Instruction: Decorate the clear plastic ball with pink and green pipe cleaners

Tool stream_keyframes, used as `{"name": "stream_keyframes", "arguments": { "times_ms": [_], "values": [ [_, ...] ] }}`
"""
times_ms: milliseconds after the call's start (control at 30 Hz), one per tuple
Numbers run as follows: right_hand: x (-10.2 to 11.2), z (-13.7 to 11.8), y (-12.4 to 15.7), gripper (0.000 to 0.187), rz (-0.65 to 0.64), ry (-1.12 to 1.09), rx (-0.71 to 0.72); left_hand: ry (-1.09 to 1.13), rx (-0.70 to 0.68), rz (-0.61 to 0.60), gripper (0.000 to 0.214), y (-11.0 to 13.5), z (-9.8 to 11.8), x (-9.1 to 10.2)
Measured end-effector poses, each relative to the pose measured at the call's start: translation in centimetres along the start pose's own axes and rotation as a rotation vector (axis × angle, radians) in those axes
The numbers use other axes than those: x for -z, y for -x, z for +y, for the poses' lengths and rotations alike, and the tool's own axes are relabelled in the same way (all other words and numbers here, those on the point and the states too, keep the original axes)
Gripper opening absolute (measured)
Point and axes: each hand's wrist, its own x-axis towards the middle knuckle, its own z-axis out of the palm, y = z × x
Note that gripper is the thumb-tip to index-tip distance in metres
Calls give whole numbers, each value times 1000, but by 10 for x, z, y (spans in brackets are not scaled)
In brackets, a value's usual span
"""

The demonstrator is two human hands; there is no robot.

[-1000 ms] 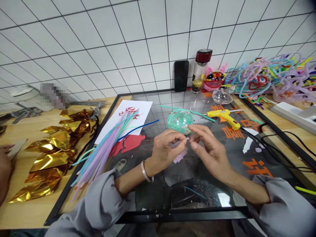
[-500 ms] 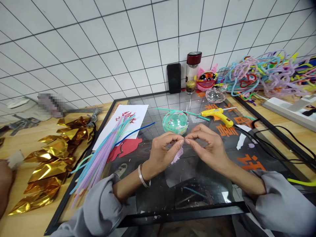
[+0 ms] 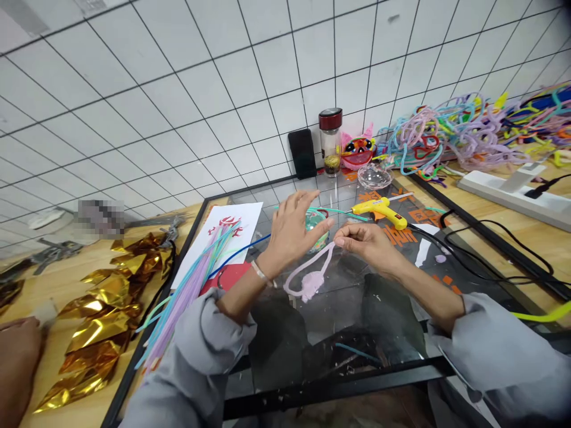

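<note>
A lilac pipe cleaner (image 3: 292, 279) hangs in a loop, with a fuzzy lilac disc-like piece (image 3: 313, 284) at its lower end. My right hand (image 3: 366, 245) pinches the top of that loop between thumb and fingertips. To its left, my left hand (image 3: 294, 229) is open and raised, fingers stretched and thumb apart, holding nothing. Behind it sits a clear green-tinted ball (image 3: 317, 223), partly covered by the hand. A yellow glue gun (image 3: 379, 209) lies on the glass beyond my right hand.
Pipe cleaners (image 3: 178, 309) lie in a bundle over white paper (image 3: 250, 217) at left, near gold foil (image 3: 96, 309). A bottle (image 3: 331, 142), phone (image 3: 302, 153) and pink animal-faced ornament (image 3: 358, 153) stand at the back. A power strip (image 3: 513, 196) and black cable (image 3: 482, 255) occupy the right. Another person's hand (image 3: 20, 362) shows at far left.
My left hand has let go and lifted away from my right fingertips, its fingers opening. My right hand keeps its pinch, and the lilac loop now shows below it. The view has shifted slightly.
</note>
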Motion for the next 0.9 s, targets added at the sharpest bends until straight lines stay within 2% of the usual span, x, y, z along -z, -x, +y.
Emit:
{"name": "stream_keyframes", "arguments": {
  "times_ms": [100,167,267,400,567,800,900],
  "values": [
    [2,5,-3,36,-76,-111,-119,-15,34,-173,42,-9,-14,-10],
    [2,5,-3,37,-116,-168,-165,85,19,-214,34,-7,-23,-10],
    [-2,5,-2,36,-125,-244,-211,221,-9,-226,37,3,-31,-2],
    [-11,11,-2,35,8,-332,-224,320,58,-187,39,15,-38,7],
    [-25,20,-9,35,111,-409,-218,363,82,-144,36,21,-46,4],
    [-36,28,-24,38,242,-416,-184,432,27,-192,37,19,-52,4],
    [-37,32,-27,37,259,-400,-181,446,27,-220,41,17,-53,4]
  ]
}}
